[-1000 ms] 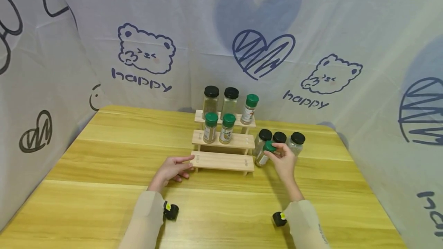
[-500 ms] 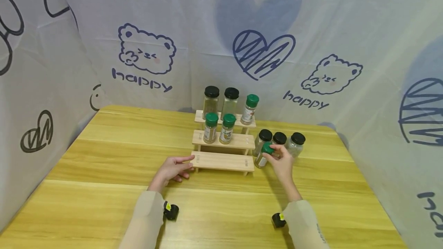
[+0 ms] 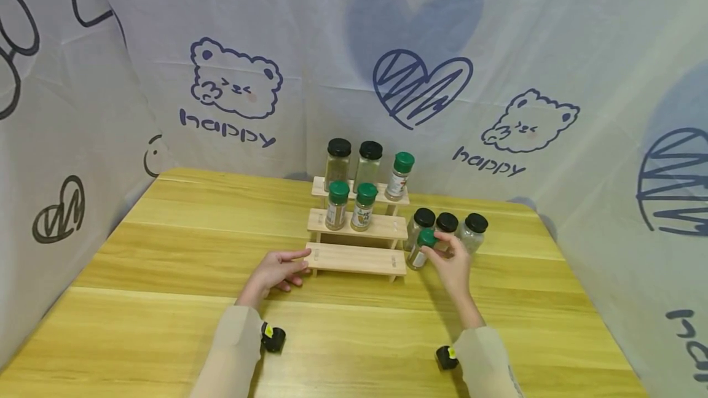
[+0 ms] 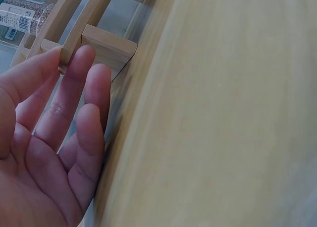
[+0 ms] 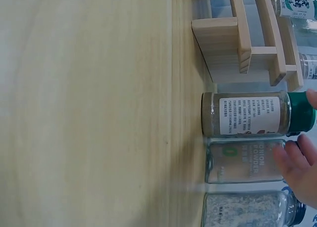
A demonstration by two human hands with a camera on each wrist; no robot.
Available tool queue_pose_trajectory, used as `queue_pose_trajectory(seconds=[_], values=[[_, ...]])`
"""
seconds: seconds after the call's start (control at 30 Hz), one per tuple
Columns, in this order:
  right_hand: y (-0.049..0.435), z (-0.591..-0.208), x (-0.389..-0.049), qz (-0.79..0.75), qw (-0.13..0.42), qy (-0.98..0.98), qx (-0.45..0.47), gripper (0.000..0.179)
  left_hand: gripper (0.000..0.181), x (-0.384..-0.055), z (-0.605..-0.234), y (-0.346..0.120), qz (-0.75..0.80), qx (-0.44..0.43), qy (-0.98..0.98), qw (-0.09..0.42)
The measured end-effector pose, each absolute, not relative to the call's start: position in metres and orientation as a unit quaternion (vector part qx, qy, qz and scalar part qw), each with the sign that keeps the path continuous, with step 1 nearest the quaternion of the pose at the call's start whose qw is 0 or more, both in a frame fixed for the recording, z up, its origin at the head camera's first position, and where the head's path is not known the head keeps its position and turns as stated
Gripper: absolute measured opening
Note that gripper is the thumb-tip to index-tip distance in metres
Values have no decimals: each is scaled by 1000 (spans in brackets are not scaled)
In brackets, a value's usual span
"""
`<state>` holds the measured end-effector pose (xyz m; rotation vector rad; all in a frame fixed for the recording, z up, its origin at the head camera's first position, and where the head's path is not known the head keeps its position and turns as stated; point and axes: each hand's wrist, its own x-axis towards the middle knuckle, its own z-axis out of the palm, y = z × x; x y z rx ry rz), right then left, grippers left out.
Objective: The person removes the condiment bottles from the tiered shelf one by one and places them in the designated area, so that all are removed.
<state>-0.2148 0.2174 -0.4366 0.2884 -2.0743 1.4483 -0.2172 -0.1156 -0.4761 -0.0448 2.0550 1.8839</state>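
Note:
My left hand (image 3: 279,270) pinches the left end of the lowest step of a three-tier wooden rack (image 3: 354,258); in the left wrist view, thumb and index finger meet at the step's end, with the other fingers bent loosely below. To the rack's right, my right hand (image 3: 455,263) holds a green-capped spice jar (image 3: 417,257) by its cap, thumb and index finger on it. The jar (image 5: 249,114) stands upright on the table beside the rack, its white printed label showing in the right wrist view. Part of the grip is out of that view.
On the top step stand two black-capped jars (image 3: 337,167) and a green-capped jar (image 3: 399,178). Two green-capped jars (image 3: 335,207) stand on the middle step. Behind the right hand are three black-capped jars (image 3: 472,235). A printed curtain (image 3: 332,35) hangs behind the table.
The right hand has moved the green-capped jar slightly left and toward me, lowering it from a tilt to upright on the table. The left hand has kept its place on the rack.

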Motion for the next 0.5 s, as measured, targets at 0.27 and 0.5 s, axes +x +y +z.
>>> queue_pose_trajectory(seconds=[0.27,0.5], values=[[211,-425,-204,513,356,-775,98,24,40,-217,-476,-116,664,-12,727,175],[212,-440,-215,533,363,-753,132,22,41,-217,-478,-117,664,-4,727,175]])
